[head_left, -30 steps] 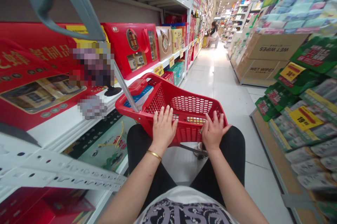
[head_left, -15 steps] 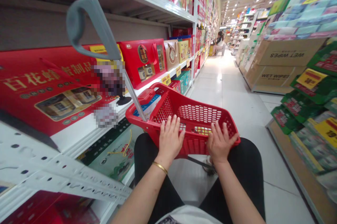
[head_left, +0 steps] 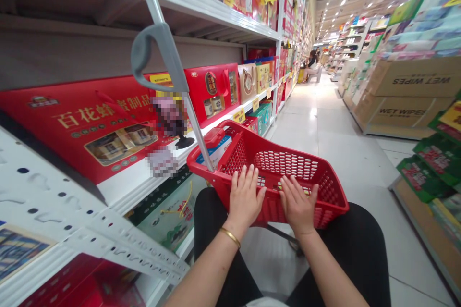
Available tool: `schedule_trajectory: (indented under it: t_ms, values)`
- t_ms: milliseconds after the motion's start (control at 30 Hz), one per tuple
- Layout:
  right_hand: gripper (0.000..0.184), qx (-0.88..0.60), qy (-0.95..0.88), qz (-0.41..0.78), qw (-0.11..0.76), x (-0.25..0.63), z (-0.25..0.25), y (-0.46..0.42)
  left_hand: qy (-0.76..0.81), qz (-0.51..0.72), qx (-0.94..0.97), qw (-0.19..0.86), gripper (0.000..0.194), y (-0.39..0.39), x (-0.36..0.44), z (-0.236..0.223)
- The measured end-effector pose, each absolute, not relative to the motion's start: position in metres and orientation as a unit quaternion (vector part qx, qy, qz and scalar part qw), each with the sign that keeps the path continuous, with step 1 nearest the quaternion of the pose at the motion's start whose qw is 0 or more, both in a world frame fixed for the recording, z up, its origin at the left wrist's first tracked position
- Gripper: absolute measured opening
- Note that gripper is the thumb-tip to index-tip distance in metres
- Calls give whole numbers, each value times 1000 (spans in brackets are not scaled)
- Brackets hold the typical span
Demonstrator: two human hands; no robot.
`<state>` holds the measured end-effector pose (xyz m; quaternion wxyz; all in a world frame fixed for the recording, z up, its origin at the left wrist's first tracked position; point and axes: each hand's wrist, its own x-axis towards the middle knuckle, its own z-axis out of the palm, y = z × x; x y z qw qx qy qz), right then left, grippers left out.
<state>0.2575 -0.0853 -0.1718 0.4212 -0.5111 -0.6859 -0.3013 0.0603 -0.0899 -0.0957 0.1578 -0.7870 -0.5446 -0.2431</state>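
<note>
A red plastic shopping basket [head_left: 288, 163] on wheels stands in front of my knees, its side wall pierced with holes. My left hand [head_left: 245, 199] lies flat with fingers stretched over the near rim, a gold bangle on the wrist. Beside it, my right hand [head_left: 298, 206] is spread at the same rim, thumb apart; whether it presses on the rim I cannot tell. Neither hand grasps anything. A grey pull handle [head_left: 162, 57] rises on a metal pole from the basket's left end, untouched by me.
Along the left, a white shelf [head_left: 144, 244] carries red gift boxes [head_left: 90, 124] with price tags. To the right stand wet wipes cartons [head_left: 399, 110] and green packs [head_left: 428, 167]. The tiled aisle floor [head_left: 306, 124] runs ahead towards a seated person [head_left: 312, 64].
My right hand has slid left along the rim, closer to my left hand. The view has turned left, so the shelf and basket appear farther right.
</note>
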Motion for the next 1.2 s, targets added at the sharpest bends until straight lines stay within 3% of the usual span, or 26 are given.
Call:
schedule_trajectory:
  t_ms: [133,233,467,600,733,1000,1200]
  values:
    - [36,-572,-591,-321,470,311,-191,-91,-544,-247,-787,154,59,-90,60,-96]
    - [36,-587,-568,-303,491,296,-189,-86,-545,-251,-785,150,60,-90,60,-97]
    - [38,-464,-716,-257,454,202,-164,-73,-541,-246,-791,142,59,-89,59,-96]
    - [40,-496,-702,-289,422,245,-177,-84,-537,-242,-796,137,59,-88,58,-96]
    - [39,-563,-629,-301,443,286,-189,-98,-540,-250,-793,132,59,-88,60,-98]
    - [41,-491,-694,-287,441,219,-179,-79,-538,-254,-792,135,58,-87,60,-99]
    - [43,-500,-682,-337,414,251,-205,-89,-535,-253,-795,132,58,-87,59,-99]
